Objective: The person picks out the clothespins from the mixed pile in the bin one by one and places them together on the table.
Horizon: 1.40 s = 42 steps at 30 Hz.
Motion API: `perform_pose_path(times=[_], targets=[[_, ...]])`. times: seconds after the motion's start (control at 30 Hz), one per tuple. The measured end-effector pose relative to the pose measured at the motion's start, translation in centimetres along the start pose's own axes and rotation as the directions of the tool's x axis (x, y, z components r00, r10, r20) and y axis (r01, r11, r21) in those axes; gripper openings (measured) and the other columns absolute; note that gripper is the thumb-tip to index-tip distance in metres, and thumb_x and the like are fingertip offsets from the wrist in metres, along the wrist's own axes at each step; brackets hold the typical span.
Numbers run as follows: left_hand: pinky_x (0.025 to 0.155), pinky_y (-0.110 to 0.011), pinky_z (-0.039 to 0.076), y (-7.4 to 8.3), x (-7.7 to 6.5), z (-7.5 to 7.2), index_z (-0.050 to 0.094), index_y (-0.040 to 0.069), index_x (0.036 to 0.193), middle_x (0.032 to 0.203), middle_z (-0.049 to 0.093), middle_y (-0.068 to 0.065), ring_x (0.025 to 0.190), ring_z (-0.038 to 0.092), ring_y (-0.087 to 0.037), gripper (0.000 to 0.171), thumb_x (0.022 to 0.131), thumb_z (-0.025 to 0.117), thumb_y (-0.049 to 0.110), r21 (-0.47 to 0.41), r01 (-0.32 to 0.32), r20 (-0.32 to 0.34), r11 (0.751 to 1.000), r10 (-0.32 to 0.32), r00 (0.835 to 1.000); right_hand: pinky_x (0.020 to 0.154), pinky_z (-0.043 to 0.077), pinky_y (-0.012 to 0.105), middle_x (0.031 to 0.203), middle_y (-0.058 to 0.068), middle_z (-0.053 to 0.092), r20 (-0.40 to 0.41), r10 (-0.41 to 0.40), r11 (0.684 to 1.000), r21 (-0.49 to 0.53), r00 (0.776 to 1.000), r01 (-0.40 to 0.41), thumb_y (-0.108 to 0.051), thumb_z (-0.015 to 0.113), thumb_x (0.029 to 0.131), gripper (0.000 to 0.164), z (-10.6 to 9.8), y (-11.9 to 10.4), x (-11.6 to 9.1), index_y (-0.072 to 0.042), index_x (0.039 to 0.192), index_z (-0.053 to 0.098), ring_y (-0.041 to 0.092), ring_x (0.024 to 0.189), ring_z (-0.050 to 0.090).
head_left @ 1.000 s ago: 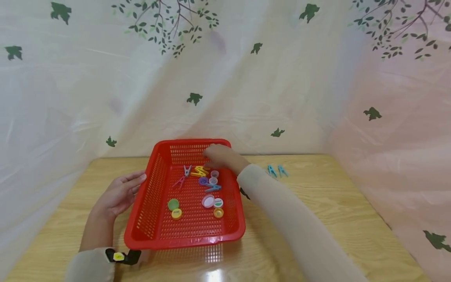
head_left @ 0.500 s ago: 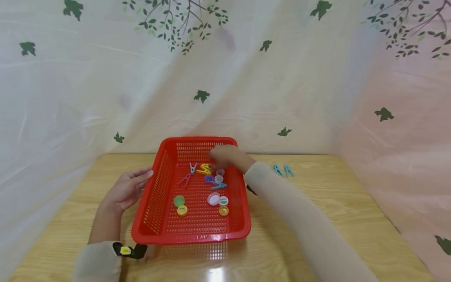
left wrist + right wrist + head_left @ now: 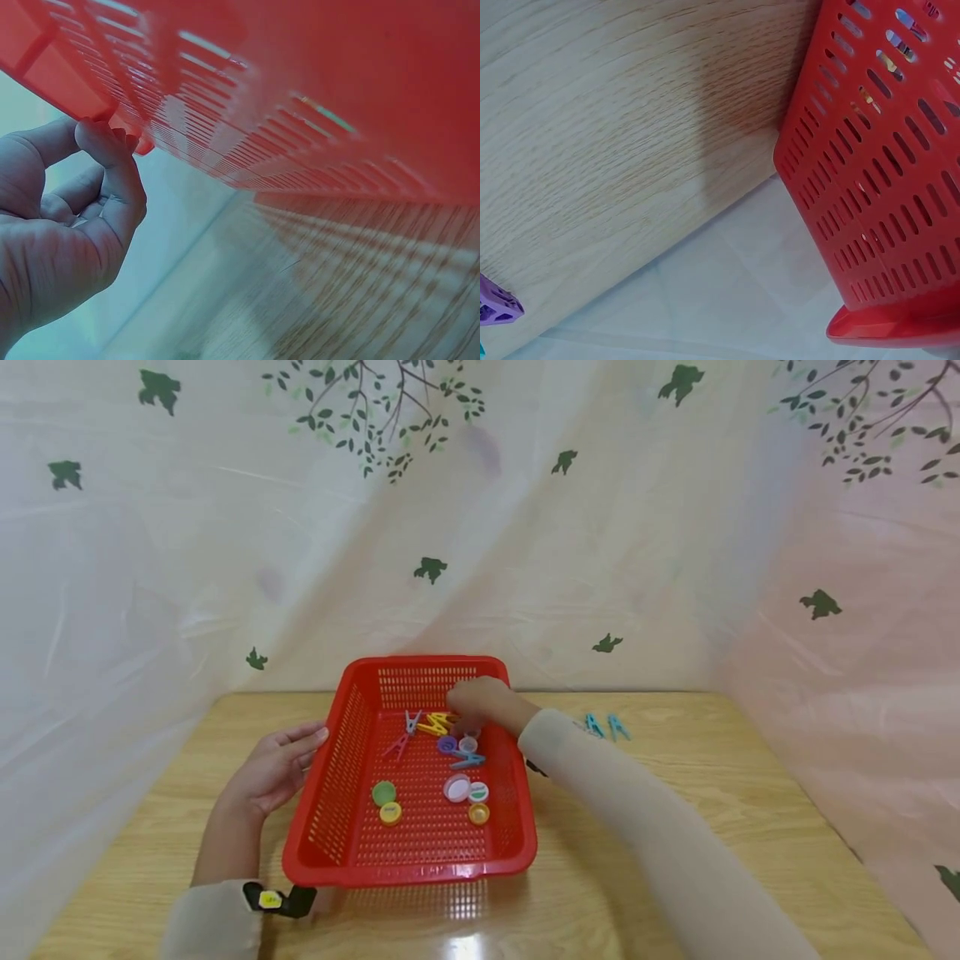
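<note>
A red plastic basket [image 3: 411, 874] stands on the table, and my left hand [image 3: 281, 768] pinches its left rim between thumb and fingers, as the left wrist view [image 3: 94, 202] shows. My right hand [image 3: 487, 702] reaches over the right side into the basket's back right part, fingers pointing down. Those fingertips are hidden, close to yellow clothespins [image 3: 437, 724] and a partly covered clear cap; I cannot tell whether they hold anything. A pink and grey clothespin pair [image 3: 397, 745] lies left of the yellow ones. In front are a purple cap [image 3: 447, 744] and a blue clothespin [image 3: 468, 760].
Nearer in the basket lie a green cap [image 3: 384, 792], a yellow cap [image 3: 390, 813], a white cap [image 3: 457, 788] and an orange cap [image 3: 478, 813]. Blue clothespins [image 3: 618, 727] rest on the table to the right. The right wrist view shows a purple clothespin [image 3: 496, 304] near the table edge.
The head view has shifted a little. My right hand has moved slightly nearer the caps, now partly covering the clear one. The yellow clothespins lie a bit differently; my left hand keeps its place on the rim.
</note>
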<state>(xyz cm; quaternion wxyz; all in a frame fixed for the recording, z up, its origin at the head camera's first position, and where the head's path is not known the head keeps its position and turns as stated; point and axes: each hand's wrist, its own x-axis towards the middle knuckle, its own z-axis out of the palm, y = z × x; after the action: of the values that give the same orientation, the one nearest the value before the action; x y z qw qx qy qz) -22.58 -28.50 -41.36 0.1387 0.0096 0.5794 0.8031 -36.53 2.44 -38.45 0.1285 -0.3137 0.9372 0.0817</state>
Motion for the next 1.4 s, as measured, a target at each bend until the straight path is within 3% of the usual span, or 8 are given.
perform_pose_path(times=[0.27,0.83,1.2,1.4], targets=[[0.086,-0.034,0.061,0.0,0.0,0.0,0.072,0.012,0.122,0.113,0.075,-0.003,0.098,0.073,-0.015,0.021,0.105,0.060,0.015,-0.019,-0.004,0.001,1.000,0.004,1.000,0.082,0.060,0.033,0.093,-0.005,0.067,-0.017,-0.037,0.999,-0.037,0.999,0.037,-0.043,0.078,0.090,0.028,-0.2,0.1,0.1,-0.022,0.107,0.071,0.014,0.081,0.065],[0.087,-0.033,0.061,-0.2,0.0,-0.3,0.073,0.016,0.119,0.112,0.075,-0.001,0.099,0.072,-0.014,0.020,0.106,0.059,0.016,0.004,0.000,-0.005,1.000,0.000,1.000,0.094,0.056,0.032,0.102,-0.004,0.069,-0.115,-0.108,0.993,0.033,0.987,0.112,-0.034,0.077,0.093,0.025,-0.3,0.3,0.6,-0.019,0.112,0.070,0.014,0.089,0.062],[0.086,-0.032,0.061,-0.2,0.1,-0.2,0.074,0.015,0.117,0.111,0.075,-0.002,0.098,0.073,-0.013,0.020,0.106,0.057,0.014,-0.015,-0.010,0.014,1.000,0.010,1.000,0.097,0.055,0.033,0.108,-0.003,0.071,-0.158,-0.130,0.989,0.049,0.979,0.140,-0.034,0.075,0.095,0.031,-1.5,0.6,-0.5,-0.017,0.121,0.072,0.013,0.093,0.063],[0.085,-0.033,0.061,-0.2,-0.1,-0.3,0.074,0.014,0.117,0.110,0.075,-0.002,0.097,0.073,-0.013,0.021,0.107,0.055,0.013,-0.027,-0.015,0.032,1.000,0.016,0.999,0.089,0.058,0.031,0.102,-0.006,0.072,-0.202,-0.142,0.988,0.024,0.969,0.150,-0.036,0.076,0.094,0.029,-2.4,0.9,-1.2,-0.018,0.117,0.073,0.010,0.085,0.065]])
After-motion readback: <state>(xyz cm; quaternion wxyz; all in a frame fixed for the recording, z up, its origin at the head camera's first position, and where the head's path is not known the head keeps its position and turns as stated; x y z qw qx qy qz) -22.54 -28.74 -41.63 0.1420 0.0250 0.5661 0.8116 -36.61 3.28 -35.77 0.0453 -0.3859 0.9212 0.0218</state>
